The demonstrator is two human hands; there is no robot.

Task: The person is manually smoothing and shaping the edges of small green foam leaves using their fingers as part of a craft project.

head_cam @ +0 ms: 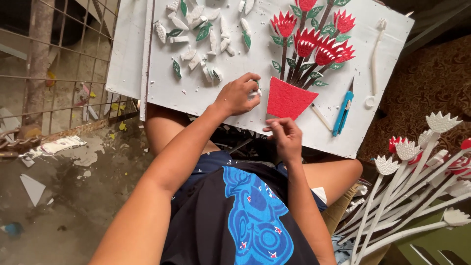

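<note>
Left hand (pixel 238 95) pinched a small green-and-white foam piece (pixel 257 91) on the white board (pixel 196 93), just left of the red pot (pixel 289 98). Right hand (pixel 284 137) curled at the board's near edge; contents unclear. Best practice, I judged: press lightly, align before seating beside the stems (pixel 294 68).

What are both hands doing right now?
Left hand: closed, pinching a small white piece on the board.
Right hand: fingers curled; what it holds cannot be told.

Bare board (pixel 235 66) lies open mid-frame between the foam scraps (pixel 198 37) at upper left and the red flowers (pixel 311 41); knife (pixel 343 110) blocks the right edge.
</note>
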